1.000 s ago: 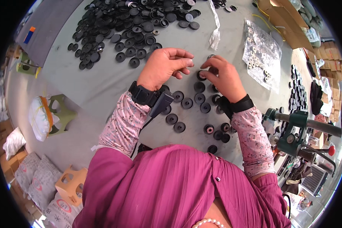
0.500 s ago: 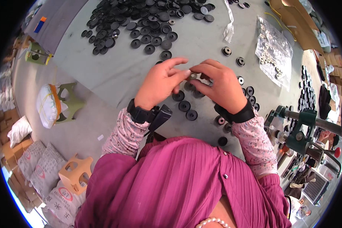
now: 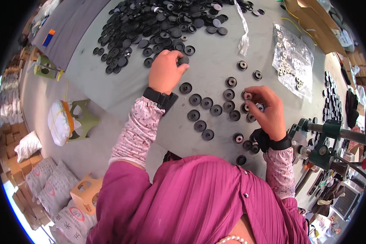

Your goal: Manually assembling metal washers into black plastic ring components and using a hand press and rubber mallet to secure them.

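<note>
My left hand (image 3: 163,73) is at the near edge of the big heap of black round caps (image 3: 158,28), with thumb and fingers closed around one black cap (image 3: 184,60). Over on the right, my right hand (image 3: 269,110) pinches a small round part with a metal ring in its centre (image 3: 247,95); the palm side and the other fingers partly hide similar parts under it. Between the hands lie several loose black caps (image 3: 207,103), hollow side up. A few caps with metal rings in them (image 3: 231,82) sit by my right hand.
A clear plastic bag of small metal rings (image 3: 288,61) lies at the far right, near an open cardboard box (image 3: 313,24). A green hand press (image 3: 329,142) stands at the right edge. Rows of black caps (image 3: 330,97) lie beyond it. A clear plastic strip (image 3: 243,40) crosses the far side.
My hands, together over the middle before, have parted. The left went to the heap and holds a black cap; the right moved right and nearer with a small round part.
</note>
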Action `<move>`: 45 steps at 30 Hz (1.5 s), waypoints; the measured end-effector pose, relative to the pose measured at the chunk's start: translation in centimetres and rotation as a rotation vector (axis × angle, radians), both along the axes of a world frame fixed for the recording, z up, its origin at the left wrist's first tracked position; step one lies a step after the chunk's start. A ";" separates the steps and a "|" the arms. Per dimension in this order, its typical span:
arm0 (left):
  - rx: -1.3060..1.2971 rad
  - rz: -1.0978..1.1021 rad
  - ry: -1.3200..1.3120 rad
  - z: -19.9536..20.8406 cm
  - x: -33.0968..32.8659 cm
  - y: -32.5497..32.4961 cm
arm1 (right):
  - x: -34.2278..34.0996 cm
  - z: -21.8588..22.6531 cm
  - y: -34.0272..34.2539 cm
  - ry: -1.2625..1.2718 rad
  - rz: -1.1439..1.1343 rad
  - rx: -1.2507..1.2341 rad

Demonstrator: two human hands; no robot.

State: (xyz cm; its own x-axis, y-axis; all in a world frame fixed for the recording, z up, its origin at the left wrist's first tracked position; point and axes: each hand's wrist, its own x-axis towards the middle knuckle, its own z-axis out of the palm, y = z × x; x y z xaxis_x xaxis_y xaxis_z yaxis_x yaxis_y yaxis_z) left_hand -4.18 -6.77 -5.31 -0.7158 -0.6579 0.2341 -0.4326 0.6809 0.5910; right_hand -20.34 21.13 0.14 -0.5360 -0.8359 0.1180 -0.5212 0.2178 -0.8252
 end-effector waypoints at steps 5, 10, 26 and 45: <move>-0.152 -0.026 -0.046 0.7 -1.6 -0.9 | -2.3 -1.4 4.0 -0.107 -0.179 0.019; 0.410 -0.196 -0.099 1.0 -3.7 3.1 | -5.4 -2.8 6.7 0.221 -0.318 0.267; -0.167 -0.327 0.179 1.4 -15.7 -2.0 | -7.0 -3.1 7.9 0.151 -0.386 0.320; 0.187 -0.317 0.033 -4.7 -16.7 -7.3 | -8.3 -7.8 7.9 0.056 -0.287 0.043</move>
State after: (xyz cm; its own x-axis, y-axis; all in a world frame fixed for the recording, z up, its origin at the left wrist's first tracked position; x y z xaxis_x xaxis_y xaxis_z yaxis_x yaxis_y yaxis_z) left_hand -20.88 -14.03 -9.99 -0.8853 -0.4379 0.1566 -0.1961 0.6568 0.7281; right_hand -28.69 28.99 -7.64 -0.7452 -0.6556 0.1220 -0.4778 0.3971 -0.7836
